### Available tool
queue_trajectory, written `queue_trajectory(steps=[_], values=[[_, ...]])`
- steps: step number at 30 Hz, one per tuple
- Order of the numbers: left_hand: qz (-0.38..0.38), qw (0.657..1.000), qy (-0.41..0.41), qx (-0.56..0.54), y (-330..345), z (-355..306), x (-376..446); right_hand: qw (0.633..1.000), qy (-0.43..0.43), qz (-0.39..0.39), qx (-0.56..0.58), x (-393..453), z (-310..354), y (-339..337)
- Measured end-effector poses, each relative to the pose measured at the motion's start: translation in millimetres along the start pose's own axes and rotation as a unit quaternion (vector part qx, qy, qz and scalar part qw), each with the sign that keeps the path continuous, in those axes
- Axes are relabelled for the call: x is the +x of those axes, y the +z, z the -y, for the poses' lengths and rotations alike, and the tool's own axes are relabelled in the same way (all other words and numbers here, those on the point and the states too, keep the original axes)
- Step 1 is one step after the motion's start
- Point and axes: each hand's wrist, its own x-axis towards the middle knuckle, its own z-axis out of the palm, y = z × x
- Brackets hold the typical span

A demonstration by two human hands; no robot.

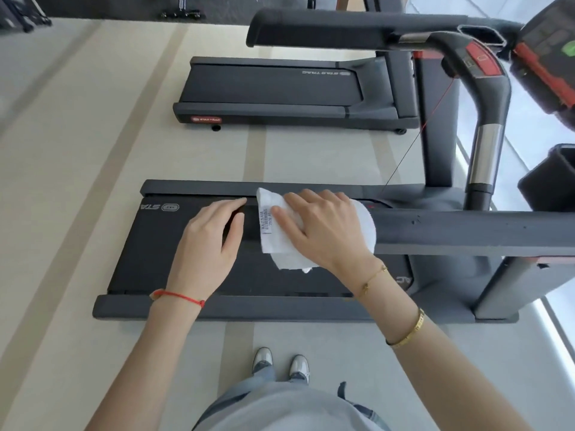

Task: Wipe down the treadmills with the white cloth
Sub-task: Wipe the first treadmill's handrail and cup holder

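Observation:
A dark near treadmill (149,244) lies across the floor in front of me. Its near handrail (451,228) runs in from the right at hand height. The white cloth (280,244), with a small label on it, is draped over the rail near its left end. My right hand (323,228) lies on top of the cloth, fingers curling over the rail's far side. My left hand (205,244) grips the bare end of the rail just left of the cloth, thumb toward me. A second treadmill (273,85) stands farther off.
The near treadmill's console (547,60) and a curved grip with a red panel (482,63) rise at the right. Another long handrail (342,26) crosses the top. My shoes (280,365) stand on pale floor just before the deck's side rail.

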Motion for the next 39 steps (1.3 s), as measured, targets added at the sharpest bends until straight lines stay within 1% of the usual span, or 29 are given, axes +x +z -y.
queue_trajectory(steps=[3,5,6,8,9,11,13,16,17,19,20,22,23,24,26,27,29,31,32,33,34,37,38,39], values=[[0.006,1.0,0.006,-0.021,-0.4,2.5,-0.2,0.997,-0.005,-0.072,0.013,-12.9,-15.4,1.2],[0.007,0.999,0.01,-0.03,-0.1,5.1,0.6,0.994,0.028,-0.106,0.014,-20.7,-31.3,-1.4],[0.007,0.999,0.01,-0.033,-0.1,6.3,0.4,0.993,0.055,-0.104,0.02,-20.7,-35.5,-2.6],[0.004,0.999,0.007,-0.041,-0.5,9.1,-0.8,0.993,0.091,-0.072,0.02,-9.2,-28.7,-2.4],[0.003,0.999,0.006,-0.047,-0.5,10.1,-1.2,0.995,0.088,-0.047,0.012,-0.5,-19.0,-1.1],[0.002,0.998,0.006,-0.059,-1.4,12.0,-2.3,0.999,0.035,-0.013,0.005,12.5,9.0,2.7],[0.006,0.998,0.005,-0.067,-2.5,14.7,-3.0,1.0,-0.007,-0.017,0.01,14.3,27.5,5.7],[0.007,0.997,0.005,-0.071,-3.4,18.5,-3.5,0.998,-0.046,-0.044,0.024,2.6,11.1,4.2],[0.007,0.997,0.007,-0.071,-3.3,19.4,-3.6,0.997,-0.046,-0.063,0.023,-3.7,-0.6,3.1],[0.006,0.997,0.009,-0.073,-3.1,20.3,-4.5,0.997,0.005,-0.081,0.016,-10.3,-19.0,-0.8],[0.007,0.997,0.01,-0.075,-3.1,20.4,-5.5,0.996,0.044,-0.074,0.015,-8.6,-22.6,-1.7],[0.011,0.997,0.01,-0.079,-2.8,20.4,-7.0,0.994,0.106,-0.034,0.021,6.6,-17.3,0.8],[0.012,0.997,0.012,-0.08,-2.6,20.7,-7.4,0.993,0.112,-0.007,0.024,16.7,-10.9,2.3],[0.012,0.997,0.013,-0.081,-2.3,21.3,-7.8,0.995,0.099,0.02,0.026,25.7,-3.2,3.2],[0.011,0.996,0.017,-0.086,-1.4,22.8,-7.9,0.998,0.046,0.046,0.027,34.4,9.9,5.7],[0.01,0.996,0.018,-0.09,-0.9,23.2,-7.5,0.999,0.018,0.037,0.023,32.8,13.1,6.3],[0.013,0.995,0.02,-0.092,-1.0,23.5,-7.1,0.999,-0.037,-0.015,0.029,18.5,11.3,5.5],[0.016,0.996,0.02,-0.091,-1.7,23.2,-6.4,0.993,-0.09,-0.064,0.043,-0.2,-0.2,4.2],[0.015,0.996,0.02,-0.089,-2.2,23.2,-6.2,0.991,-0.102,-0.074,0.04,-7.8,-8.9,4.6],[0.015,0.996,0.02,-0.087,-2.7,23.5,-5.9,0.992,-0.094,-0.083,0.03,-13.8,-17.2,5.1],[0.017,0.996,0.021,-0.086,-3.1,23.6,-5.7,0.993,-0.067,-0.092,0.02,-17.3,-23.0,4.8],[0.016,0.996,0.02,-0.084,-2.9,23.0,-5.0,0.993,0.046,-0.105,0.027,-8.9,-20.5,3.6],[0.015,0.996,0.021,-0.084,-2.3,22.8,-5.3,0.992,0.053,-0.109,0.028,-4.7,-12.9,4.3],[0.012,0.996,0.022,-0.086,-2.1,22.7,-5.9,0.993,0.038,-0.112,0.024,-1.2,-1.9,6.3]])
